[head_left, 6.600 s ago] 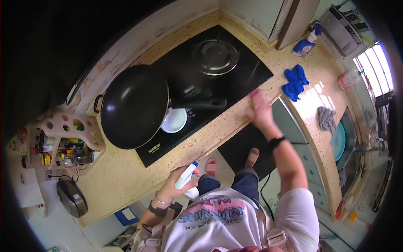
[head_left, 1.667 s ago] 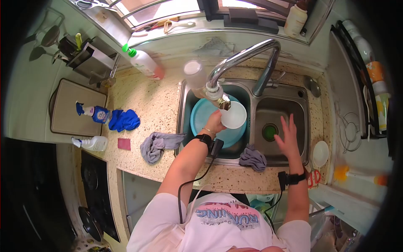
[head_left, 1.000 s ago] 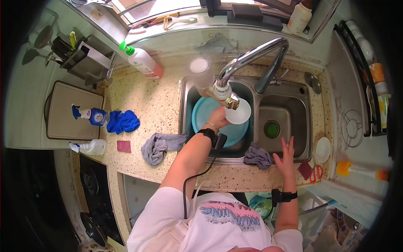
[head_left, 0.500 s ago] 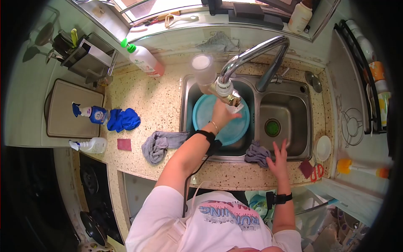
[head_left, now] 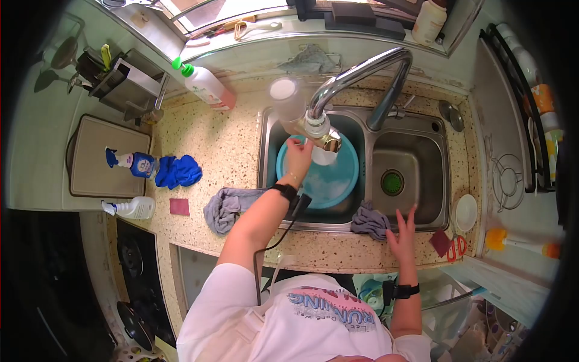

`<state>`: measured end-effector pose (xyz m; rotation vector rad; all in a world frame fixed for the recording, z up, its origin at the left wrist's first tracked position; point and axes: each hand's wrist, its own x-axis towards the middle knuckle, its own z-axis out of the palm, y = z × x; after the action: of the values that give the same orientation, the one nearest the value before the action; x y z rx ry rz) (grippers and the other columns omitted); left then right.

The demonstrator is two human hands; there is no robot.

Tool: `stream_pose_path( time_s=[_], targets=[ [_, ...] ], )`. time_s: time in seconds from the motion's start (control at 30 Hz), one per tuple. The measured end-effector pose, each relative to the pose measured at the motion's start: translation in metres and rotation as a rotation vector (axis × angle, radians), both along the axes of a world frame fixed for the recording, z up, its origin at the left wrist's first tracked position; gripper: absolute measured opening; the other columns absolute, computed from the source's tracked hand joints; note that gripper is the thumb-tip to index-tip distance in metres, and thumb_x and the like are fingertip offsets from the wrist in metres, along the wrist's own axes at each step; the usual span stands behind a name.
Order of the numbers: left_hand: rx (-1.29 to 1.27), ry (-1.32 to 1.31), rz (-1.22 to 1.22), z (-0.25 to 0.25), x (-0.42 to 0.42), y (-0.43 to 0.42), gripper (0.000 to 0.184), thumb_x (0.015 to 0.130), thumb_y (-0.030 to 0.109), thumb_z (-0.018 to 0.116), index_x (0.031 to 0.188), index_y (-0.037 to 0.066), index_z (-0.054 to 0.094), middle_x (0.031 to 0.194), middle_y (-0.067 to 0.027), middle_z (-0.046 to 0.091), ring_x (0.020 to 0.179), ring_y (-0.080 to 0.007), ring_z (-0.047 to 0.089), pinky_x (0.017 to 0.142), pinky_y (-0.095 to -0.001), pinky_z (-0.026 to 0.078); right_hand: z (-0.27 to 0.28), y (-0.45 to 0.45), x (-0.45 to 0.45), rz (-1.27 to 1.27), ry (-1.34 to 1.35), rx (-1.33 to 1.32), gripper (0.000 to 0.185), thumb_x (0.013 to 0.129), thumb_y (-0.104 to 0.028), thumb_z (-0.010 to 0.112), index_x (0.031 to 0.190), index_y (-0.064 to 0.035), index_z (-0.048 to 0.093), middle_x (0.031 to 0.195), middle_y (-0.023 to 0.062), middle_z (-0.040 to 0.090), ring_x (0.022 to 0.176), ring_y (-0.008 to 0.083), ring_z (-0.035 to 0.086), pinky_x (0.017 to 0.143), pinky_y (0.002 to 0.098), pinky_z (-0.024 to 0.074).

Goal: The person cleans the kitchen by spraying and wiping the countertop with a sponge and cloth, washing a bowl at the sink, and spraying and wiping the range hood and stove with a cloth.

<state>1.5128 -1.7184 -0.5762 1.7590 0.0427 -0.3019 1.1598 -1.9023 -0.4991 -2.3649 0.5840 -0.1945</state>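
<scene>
Left arm reaches forward across the counter (head_left: pixel 235 142) edge, elbow slightly bent, dark band and cable at the wrist. Left hand (head_left: pixel 296 161) hangs over the blue basin (head_left: pixel 355 172), just beside the tap (head_left: pixel 356 69) outlet; fingers bent inward. Cannot tell whether they grasp the outlet or only rest close. Basin sits in the left compartment of the sink (head_left: pixel 422 172), holding water. White patch shows directly under the outlet; bowl or water, cannot tell.

Right arm bends low, banded at the wrist. Right hand (head_left: pixel 402 234) is at the sink's front edge, fingers spread and slack, nothing grasped. Thumb lies close to a crumpled grey rag (head_left: pixel 370 221); contact unclear.

In the way: tap neck and clear cylinder (head_left: pixel 286 101) overhang the basin, hiding part of it. Second grey rag (head_left: pixel 223 211) left of the sink. Farther left: red pad (head_left: pixel 179 207), blue cloth (head_left: pixel 178 172), two spray bottles (head_left: pixel 143 165). Right of the sink: white bowl (head_left: pixel 465 212), dark red pad (head_left: pixel 440 243), scissors (head_left: pixel 456 248).
</scene>
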Motion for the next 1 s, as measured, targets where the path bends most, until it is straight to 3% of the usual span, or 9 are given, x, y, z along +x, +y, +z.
stream_pose_path(
  time_s=[0.07,0.13,0.27,0.37,0.5,0.7,0.8,0.9,1.0],
  targets=[
    [-0.148,0.214,0.075,-0.016,0.005,-0.022,0.037,0.087,0.021,0.061,0.117,0.004,0.048,0.103,-0.0121,0.063,0.083,-0.0207,0.063,0.058,-0.0347,0.049,-0.002,0.0,0.0,0.008,0.001,0.001,0.064,0.079,-0.015,0.065,0.138,-0.0075,0.042,0.154,0.0219,0.009,0.138,0.0407,0.021,0.109,0.0429,0.0259],
    [-0.401,0.275,-0.107,-0.022,0.001,-0.036,0.028,0.086,0.013,0.059,0.112,0.008,0.05,0.102,-0.0077,0.062,0.083,-0.0179,0.063,0.058,-0.0323,0.05,-0.003,0.001,0.001,0.014,0.011,-0.007,0.064,0.079,-0.015,0.064,0.138,-0.0073,0.042,0.154,0.0224,0.009,0.139,0.0406,0.02,0.109,0.0429,0.026],
    [-0.402,0.514,-0.226,0.017,-0.031,-0.038,0.03,0.093,0.014,0.049,0.121,0.004,0.049,0.112,-0.0072,0.061,0.097,-0.0239,0.062,0.077,-0.0388,0.054,0.006,-0.001,0.003,0.017,0.002,-0.019,0.064,0.078,-0.014,0.065,0.137,-0.0084,0.043,0.153,0.024,0.012,0.136,0.0429,0.024,0.108,0.0464,0.0268],
    [-0.622,0.69,-0.174,-0.042,-0.031,-0.01,0.033,0.093,0.015,0.049,0.124,0.005,0.048,0.115,-0.0077,0.06,0.103,-0.0251,0.061,0.085,-0.0402,0.052,0.015,-0.009,0.003,0.003,0.01,-0.037,0.064,0.077,-0.013,0.065,0.137,-0.0084,0.043,0.153,0.0238,0.012,0.136,0.0427,0.024,0.108,0.0462,0.0272],
    [-0.642,0.594,-0.183,-0.029,-0.018,-0.005,0.031,0.092,0.011,0.045,0.122,0.002,0.049,0.114,-0.011,0.059,0.101,-0.0266,0.061,0.085,-0.0412,0.052,0.025,-0.024,0.01,-0.008,0.025,-0.057,0.065,0.077,-0.012,0.066,0.137,-0.0085,0.042,0.153,0.0235,0.012,0.136,0.0426,0.024,0.108,0.0458,0.0276],
    [0.046,0.212,-0.399,-0.04,-0.025,-0.003,0.029,0.093,0.018,0.048,0.114,0.0,0.056,0.096,-0.0146,0.066,0.09,-0.0258,0.065,0.074,-0.0394,0.053,0.031,-0.031,0.033,0.071,-0.008,-0.102,0.066,0.079,-0.014,0.065,0.14,-0.0101,0.039,0.154,0.0223,0.01,0.137,0.0413,0.023,0.108,0.0449,0.0268],
    [0.19,-0.319,-0.167,-0.06,-0.027,-0.001,0.024,0.091,0.017,0.049,0.105,0.001,0.06,0.086,-0.0185,0.066,0.08,-0.0285,0.066,0.067,-0.0388,0.052,0.027,-0.034,0.039,0.103,-0.013,-0.1,0.066,0.079,-0.014,0.065,0.139,-0.01,0.04,0.153,0.024,0.01,0.136,0.0426,0.023,0.109,0.0451,0.0262],
    [0.128,0.154,-0.18,-0.001,-0.022,-0.016,0.02,0.09,0.017,0.05,0.095,0.003,0.063,0.08,-0.0192,0.065,0.075,-0.0332,0.065,0.065,-0.038,0.05,0.027,-0.033,0.042,0.115,-0.004,-0.103,0.066,0.079,-0.014,0.064,0.14,-0.0108,0.04,0.154,0.0226,0.009,0.137,0.0401,0.024,0.109,0.0443,0.0262],
    [0.228,0.049,-0.272,-0.009,-0.022,-0.027,0.021,0.091,0.019,0.049,0.092,0.003,0.063,0.075,-0.018,0.065,0.075,-0.0325,0.065,0.067,-0.0365,0.05,0.031,-0.03,0.049,0.114,0.011,-0.103,0.065,0.079,-0.014,0.064,0.14,-0.0111,0.04,0.154,0.0219,0.009,0.138,0.0388,0.023,0.109,0.0437,0.0262]
  ],
)
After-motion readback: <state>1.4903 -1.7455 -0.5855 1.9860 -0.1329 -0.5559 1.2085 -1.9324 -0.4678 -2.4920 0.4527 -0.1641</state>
